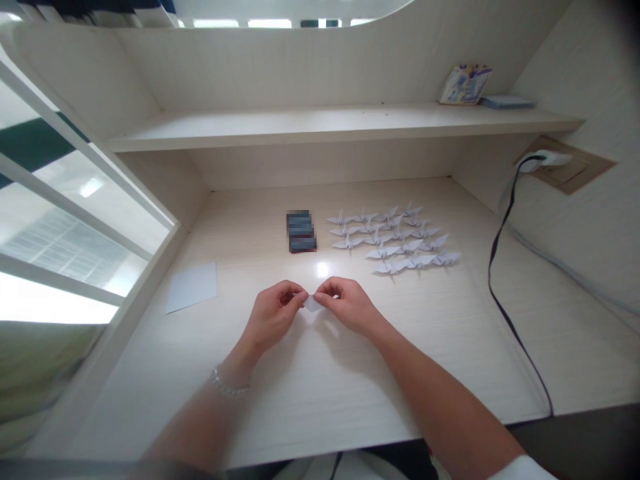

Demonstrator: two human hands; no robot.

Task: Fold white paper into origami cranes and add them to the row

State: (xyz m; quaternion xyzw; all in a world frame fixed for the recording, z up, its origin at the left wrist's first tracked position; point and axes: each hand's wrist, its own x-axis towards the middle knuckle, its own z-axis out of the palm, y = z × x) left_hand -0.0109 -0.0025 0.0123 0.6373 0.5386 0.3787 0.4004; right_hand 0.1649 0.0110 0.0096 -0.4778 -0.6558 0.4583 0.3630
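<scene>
My left hand [275, 310] and my right hand [347, 307] meet over the middle of the pale wooden desk [280, 400]. Both pinch a small folded piece of white paper [313, 303] between their fingertips, just above the desk top. A bracelet circles my left wrist. Behind the hands, several finished white paper cranes [393, 240] lie in rows on the desk. A flat sheet of white paper [193, 287] lies to the left of my left hand.
A dark phone-sized object [301, 231] lies left of the cranes. A black cable [505, 293] runs from a wall socket [547, 160] across the right of the desk. The shelf [300, 123] above holds a small packet [465, 83]. A window frame borders the left.
</scene>
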